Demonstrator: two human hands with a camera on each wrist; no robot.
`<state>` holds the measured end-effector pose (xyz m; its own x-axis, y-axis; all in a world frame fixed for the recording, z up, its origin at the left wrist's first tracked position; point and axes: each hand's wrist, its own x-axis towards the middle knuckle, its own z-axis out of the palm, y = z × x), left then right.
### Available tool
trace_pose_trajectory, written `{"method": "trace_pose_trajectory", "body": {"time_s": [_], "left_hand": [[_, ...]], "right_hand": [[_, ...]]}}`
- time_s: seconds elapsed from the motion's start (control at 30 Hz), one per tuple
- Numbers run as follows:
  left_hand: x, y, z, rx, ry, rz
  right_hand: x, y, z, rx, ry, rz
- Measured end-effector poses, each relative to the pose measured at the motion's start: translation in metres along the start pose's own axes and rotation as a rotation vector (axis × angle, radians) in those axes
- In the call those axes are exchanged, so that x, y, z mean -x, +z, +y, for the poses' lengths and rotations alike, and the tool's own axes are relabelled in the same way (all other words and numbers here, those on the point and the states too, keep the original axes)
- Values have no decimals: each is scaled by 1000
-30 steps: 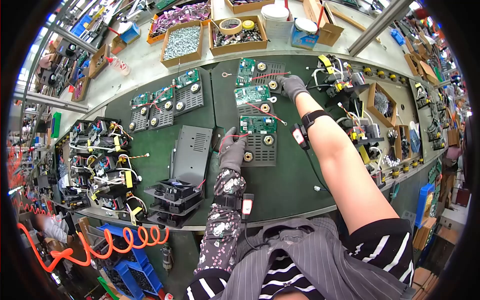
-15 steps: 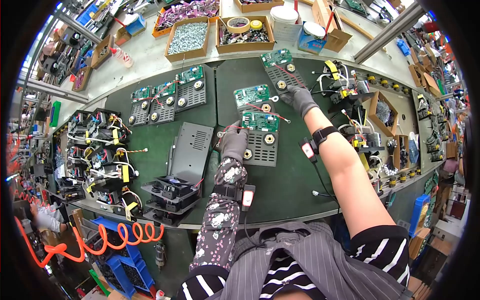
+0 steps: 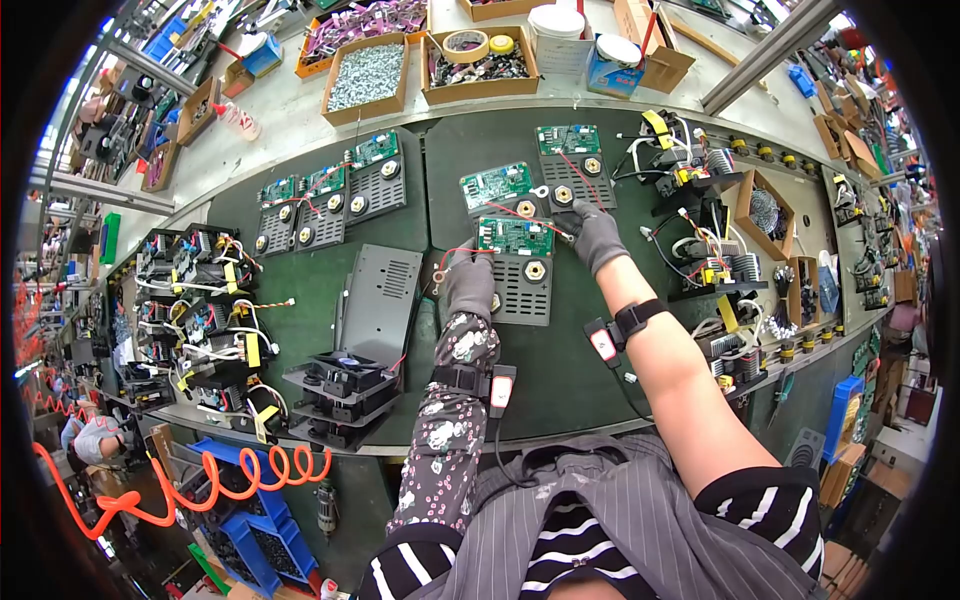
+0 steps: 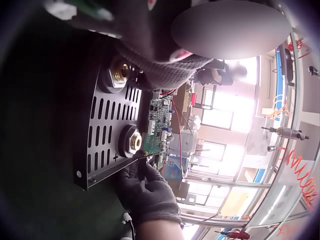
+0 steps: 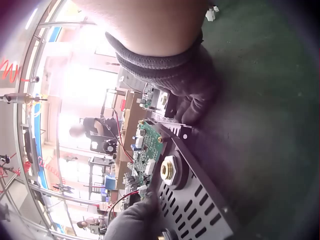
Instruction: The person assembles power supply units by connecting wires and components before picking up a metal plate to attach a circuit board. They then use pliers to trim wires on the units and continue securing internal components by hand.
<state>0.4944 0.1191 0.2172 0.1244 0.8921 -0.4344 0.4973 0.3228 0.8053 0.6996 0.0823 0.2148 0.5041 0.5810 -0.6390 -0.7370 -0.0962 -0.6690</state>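
On the green counter [image 3: 590, 360] lies a black panel [image 3: 522, 290] with its board [image 3: 515, 237], both gloved hands on it. Left hand [image 3: 468, 285] rests loose on the near-left edge, steadying; right hand [image 3: 597, 235] pinches the far-right corner, likely squaring it.

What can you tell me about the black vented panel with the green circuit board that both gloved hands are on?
The black vented panel looks like dark sheet metal. It lies flat on the green mat, right in front of the person. Rows of slots cover it, and two brass-coloured threaded terminals with nuts stand out of it. A green circuit board sits on its far end, with a red wire leading off toward the left. The gloved left hand rests at its left edge, and the gloved right hand touches its far right corner.
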Motion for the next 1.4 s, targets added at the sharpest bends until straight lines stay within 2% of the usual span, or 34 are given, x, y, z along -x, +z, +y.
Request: {"method": "trace_pose_trajectory", "body": {"time_s": [0.1,0.17,0.23,0.3,0.37,0.4,0.5,0.57,0.67,0.73,0.77,0.83,0.87,0.97,1.0,1.03,1.1,1.13,1.17,1.23,1.3,1.33,1.4], "left_hand": [[-1,0,5,72,-53,-3],[-10,2,5,143,-89,-5],[-21,1,5,107,87,96],[-44,0,2,55,140,107],[-49,-10,27,46,59,48],[-88,4,-8,41,190,138],[-82,-11,31,-86,139,140],[-69,-19,57,-25,90,102],[-91,-16,43,-56,154,106],[-82,-14,52,-128,74,180],[-74,-12,55,-138,77,174],[-50,-14,66,-292,89,298],[-52,-13,56,-184,93,251],[-25,-17,64,-229,97,214],[-13,-26,75,-155,52,48],[-15,-24,62,-156,58,48],[-15,-12,22,-223,268,202],[10,-13,31,-270,276,192],[35,-13,18,-384,458,214],[62,-20,10,-468,591,225],[84,-27,2,-464,660,137],[95,-30,-1,-446,705,78],[113,-30,-10,-412,774,-81]], "right_hand": [[15,-4,3,78,115,3],[21,1,6,91,118,-8],[22,6,9,1,109,-8],[15,14,8,-31,114,-36],[5,24,5,-28,118,-66],[-3,28,5,33,107,-61],[-12,41,-4,102,138,-65],[-9,48,-12,125,126,-80],[-17,54,-17,286,175,-92],[-13,53,-16,298,152,-100],[-10,52,-15,318,127,-109],[-14,48,-8,267,106,-70],[-16,46,-4,228,82,-37],[-15,45,3,172,25,-45],[-15,45,4,168,18,-47],[-13,43,5,157,42,-31],[-2,38,10,146,73,-8],[7,38,14,170,56,63],[17,31,10,189,30,144],[16,16,18,195,5,143],[22,11,23,462,-193,88],[43,14,17,509,-382,-22],[120,20,-25,531,-470,-278]]}}
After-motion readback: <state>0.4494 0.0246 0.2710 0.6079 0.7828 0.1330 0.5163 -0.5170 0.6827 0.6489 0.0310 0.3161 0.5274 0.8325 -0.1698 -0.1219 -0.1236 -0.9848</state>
